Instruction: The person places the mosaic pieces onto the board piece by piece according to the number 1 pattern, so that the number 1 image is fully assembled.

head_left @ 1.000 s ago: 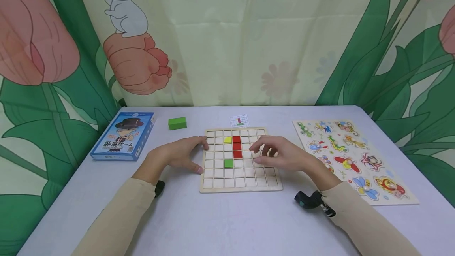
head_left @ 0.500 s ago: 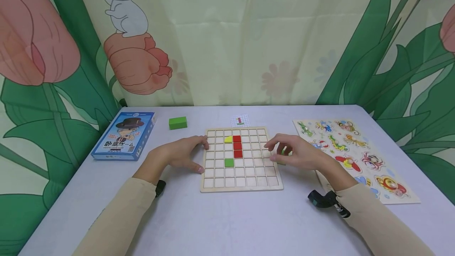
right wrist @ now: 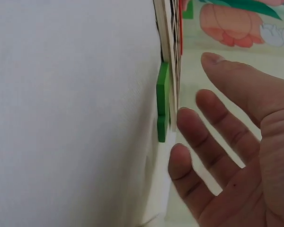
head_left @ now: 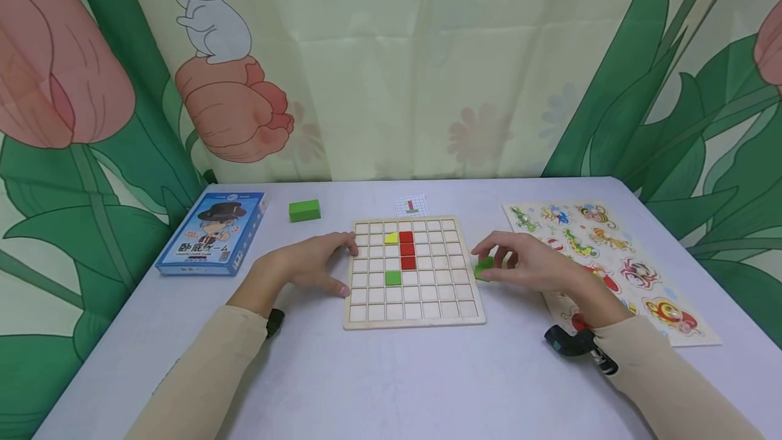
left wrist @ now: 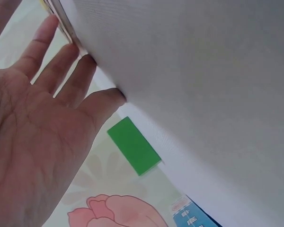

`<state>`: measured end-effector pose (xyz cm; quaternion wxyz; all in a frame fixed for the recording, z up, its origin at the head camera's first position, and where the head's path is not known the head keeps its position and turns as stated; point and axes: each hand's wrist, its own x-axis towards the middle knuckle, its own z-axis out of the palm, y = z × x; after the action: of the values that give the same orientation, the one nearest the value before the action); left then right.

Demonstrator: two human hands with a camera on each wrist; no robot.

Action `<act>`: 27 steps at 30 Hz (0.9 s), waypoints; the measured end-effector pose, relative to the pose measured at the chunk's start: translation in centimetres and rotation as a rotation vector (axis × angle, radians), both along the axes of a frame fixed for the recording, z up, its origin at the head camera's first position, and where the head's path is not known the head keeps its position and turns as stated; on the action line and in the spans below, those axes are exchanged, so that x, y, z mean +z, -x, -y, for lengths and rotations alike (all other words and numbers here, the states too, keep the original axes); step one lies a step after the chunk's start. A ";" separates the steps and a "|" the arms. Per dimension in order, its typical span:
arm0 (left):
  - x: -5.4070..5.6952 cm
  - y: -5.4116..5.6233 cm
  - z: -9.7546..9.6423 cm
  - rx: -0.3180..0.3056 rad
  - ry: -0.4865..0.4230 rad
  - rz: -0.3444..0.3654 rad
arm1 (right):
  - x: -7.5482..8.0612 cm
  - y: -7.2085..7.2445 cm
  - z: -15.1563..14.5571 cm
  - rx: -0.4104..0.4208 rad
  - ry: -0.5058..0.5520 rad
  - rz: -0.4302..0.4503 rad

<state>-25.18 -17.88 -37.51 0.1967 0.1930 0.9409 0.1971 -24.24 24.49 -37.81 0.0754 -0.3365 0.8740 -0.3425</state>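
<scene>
A wooden grid board [head_left: 440, 294] lies mid-table. Three red squares [head_left: 407, 250] form a column on it, with a yellow piece [head_left: 391, 239] to their left and a green square [head_left: 393, 278] lower down. My left hand [head_left: 310, 267] rests at the board's left edge, thumb and fingers spread. Beyond the right edge, my right hand [head_left: 525, 261] hovers with loosely bent fingers over a green piece [head_left: 485, 266], partly hidden by them. In the right wrist view, the green pieces [right wrist: 163, 94] lie against the board's side, apart from the fingertips.
A small card with a grid pattern [head_left: 412, 206] lies behind the board. Further left are a green block [head_left: 304, 210] and a blue game box [head_left: 210, 235]. An insect picture board [head_left: 641, 301] lies at the right, partly under the right forearm. A printed curtain hangs behind.
My right hand has moved right, from over the board's right half to the green pieces beside it, which come into view. The left hand stays put.
</scene>
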 end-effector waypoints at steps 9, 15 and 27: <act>0.1 -0.1 0.0 0.006 0.005 0.010 | 0.0 0.4 -0.3 0.019 -0.084 0.050; 0.1 -0.1 0.1 0.006 -0.003 0.013 | 0.0 0.4 -0.3 -0.002 -0.134 0.024; 0.1 0.0 0.0 0.001 0.004 0.006 | -0.4 0.5 -0.1 -0.006 -0.146 0.024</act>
<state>-25.15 -17.85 -37.44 0.1998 0.1916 0.9407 0.1961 -24.71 24.62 -38.17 0.1090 -0.3232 0.8967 -0.2823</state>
